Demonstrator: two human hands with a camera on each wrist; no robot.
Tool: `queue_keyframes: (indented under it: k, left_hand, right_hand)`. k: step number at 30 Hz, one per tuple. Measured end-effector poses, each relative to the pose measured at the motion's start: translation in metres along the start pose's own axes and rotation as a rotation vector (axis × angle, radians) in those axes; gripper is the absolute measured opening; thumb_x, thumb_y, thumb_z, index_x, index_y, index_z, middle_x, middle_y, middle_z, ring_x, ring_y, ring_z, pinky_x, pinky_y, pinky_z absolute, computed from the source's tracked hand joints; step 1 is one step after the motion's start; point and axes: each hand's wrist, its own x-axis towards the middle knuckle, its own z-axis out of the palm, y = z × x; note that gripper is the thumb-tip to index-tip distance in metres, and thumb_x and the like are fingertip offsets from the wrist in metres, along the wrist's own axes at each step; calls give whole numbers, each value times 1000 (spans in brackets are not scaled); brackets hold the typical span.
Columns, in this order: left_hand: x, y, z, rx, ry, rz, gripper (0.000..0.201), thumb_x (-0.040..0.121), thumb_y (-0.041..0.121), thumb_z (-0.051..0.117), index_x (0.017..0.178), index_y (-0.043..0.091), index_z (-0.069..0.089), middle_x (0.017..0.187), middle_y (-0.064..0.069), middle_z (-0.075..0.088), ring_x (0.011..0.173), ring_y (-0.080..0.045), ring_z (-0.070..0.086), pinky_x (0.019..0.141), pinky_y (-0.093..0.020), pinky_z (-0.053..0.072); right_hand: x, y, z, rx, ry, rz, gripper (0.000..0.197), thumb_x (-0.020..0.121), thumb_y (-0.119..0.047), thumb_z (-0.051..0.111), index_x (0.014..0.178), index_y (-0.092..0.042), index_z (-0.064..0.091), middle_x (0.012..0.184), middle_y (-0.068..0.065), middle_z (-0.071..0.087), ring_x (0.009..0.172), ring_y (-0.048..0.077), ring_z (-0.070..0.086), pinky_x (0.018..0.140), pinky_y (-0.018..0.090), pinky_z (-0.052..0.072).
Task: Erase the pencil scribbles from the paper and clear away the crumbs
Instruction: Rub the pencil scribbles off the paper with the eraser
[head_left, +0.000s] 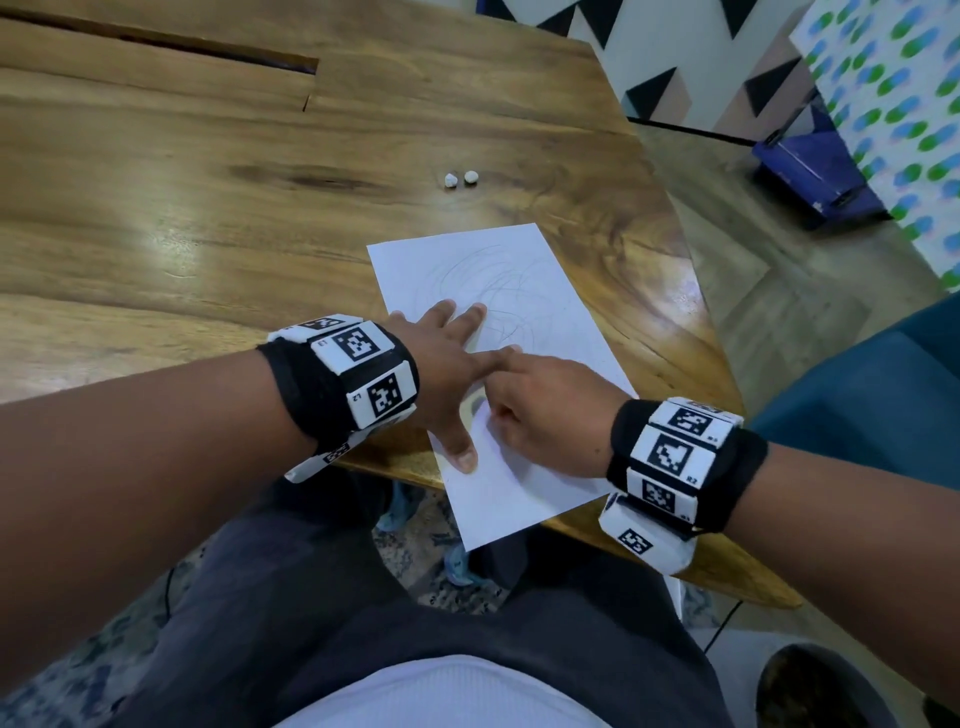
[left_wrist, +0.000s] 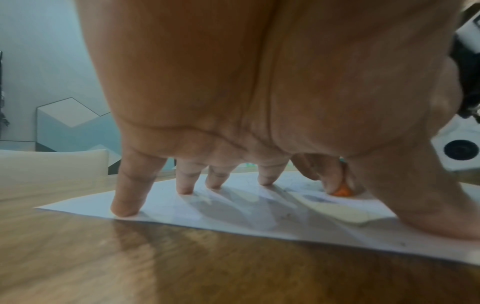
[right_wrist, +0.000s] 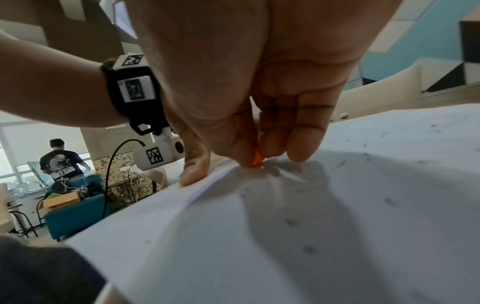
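Your left hand (head_left: 441, 364) lies with fingers spread and straight, pressing the white sheet of paper (head_left: 524, 467) flat on the glossy brown wooden table (head_left: 208, 208); faint pencil scribbles (head_left: 498, 286) curl just beyond its fingertips. Two small white lumps (head_left: 460, 178) sit farther back on the wood. Your right hand (head_left: 545, 415) pinches a small orange eraser (right_wrist: 255, 159) against the paper, dark crumbs (right_wrist: 291, 221) scattered nearby, a teal seat (head_left: 883, 405) at far right
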Motion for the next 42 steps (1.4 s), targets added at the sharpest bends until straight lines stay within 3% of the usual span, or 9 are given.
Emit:
queue_keyframes:
  k: [3,7,10,14,17,20,25,34,42]
  left_hand:
    - [-1,-1,0,4,-6,-6,134,60,82,76,156,52,-13,167,-4,-29,156,-32,-19,118,-69,19]
    - [-1,0,1,17,5,-10,133,61,84,74,155,53,-15,168,-3,-27,156,-33,-17,117,-70,20]
    - [-2,0,2,12,11,-14,133,61,84,74,154,54,-16,168,-2,-27,156,-32,-17,117,-71,20]
    - [-2,-2,2,-18,15,-4,132,60,82,76,157,52,-9,168,-2,-27,156,-31,-18,118,-69,17]
    - [0,-1,3,-16,11,-6,138,58,84,76,156,51,-16,167,-2,-30,156,-31,-20,118,-70,16]
    - [0,-3,5,-22,22,0,134,60,83,75,156,52,-13,168,-1,-29,156,-30,-19,119,-69,16]
    - [0,-4,7,-4,47,-2,134,62,84,72,157,50,-15,168,-1,-27,156,-30,-18,119,-67,17]
    - [1,5,3,-54,28,-1,133,62,81,76,158,48,-9,169,-3,-25,156,-32,-17,121,-67,12]
    - [4,31,6,-107,93,47,139,64,81,75,163,31,-9,170,-7,-22,157,-31,-14,125,-59,11]
  right_hand:
    - [5,8,-3,5,5,-9,20,94,-25,49,76,-28,42,89,-9,46,76,19,50,64,31,38]
    - [21,42,-15,-57,-6,207,12,93,-26,46,82,-23,49,85,-1,50,82,25,54,66,34,42]
    - [27,49,-21,-77,10,285,11,91,-26,47,83,-20,52,86,0,53,85,26,56,66,34,42]
    - [13,9,-11,-6,-6,103,8,94,-22,48,89,-22,54,97,3,59,85,25,57,67,34,43]
    - [1,-12,-3,45,5,-20,12,95,-23,50,83,-23,50,100,2,59,77,22,54,66,37,48]
    - [7,-1,-8,46,13,66,17,93,-20,50,81,-28,42,95,1,59,81,23,56,66,34,44]
    - [24,46,-20,-9,60,355,9,87,-18,48,79,-20,54,82,-2,57,81,24,56,64,33,45]
    - [13,37,-15,38,84,255,11,89,-21,51,84,-21,61,86,-1,61,82,22,57,69,37,51]
    - [2,49,-9,-5,96,286,12,90,-22,50,83,-21,59,85,-1,59,80,24,57,61,32,39]
